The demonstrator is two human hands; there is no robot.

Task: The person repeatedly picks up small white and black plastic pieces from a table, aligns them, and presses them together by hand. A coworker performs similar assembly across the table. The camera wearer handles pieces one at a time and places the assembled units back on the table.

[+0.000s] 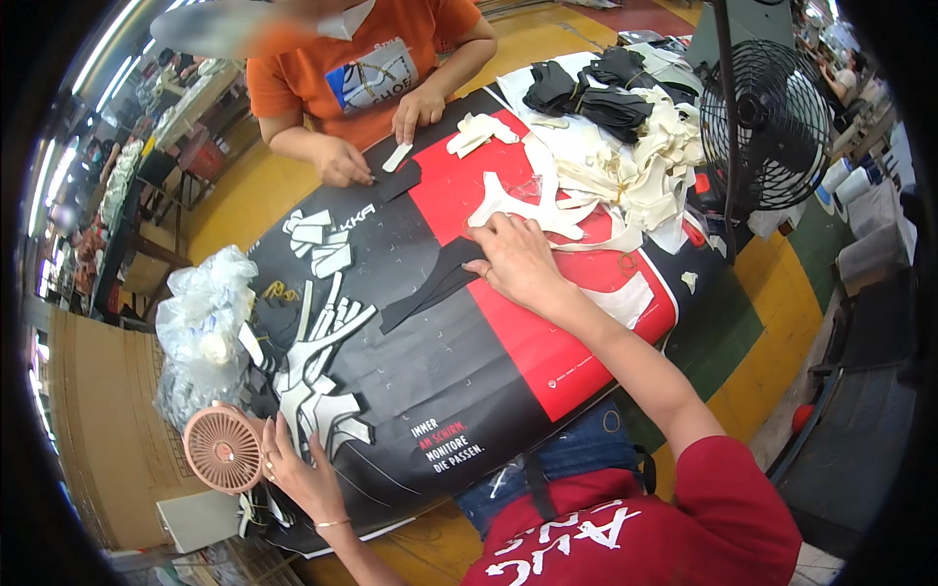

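My right hand (pixel 518 256) reaches over the middle of the table, its thumb and fingers on the upper end of a long black cut piece (pixel 430 288). Just beyond those fingers lies a branched white cut piece (pixel 532 210). At the near left, my left hand (pixel 305 479) has its fingers spread at the edge of a heap of white dark-edged cut pieces (pixel 318 376). It grips nothing that I can see. A co-worker in an orange shirt stands across the table, one hand (pixel 418 110) by a small white strip (pixel 396 157), the other (pixel 342 162) at a black piece (pixel 399 182).
A black and red printed sheet (pixel 391 391) covers the table. Cream pieces (pixel 635 161) and black bundles (pixel 611 93) are heaped at the far right, beside a black fan (pixel 767 122). Clear plastic bags (pixel 207 313) and a small pink fan (pixel 225 447) sit along the left edge.
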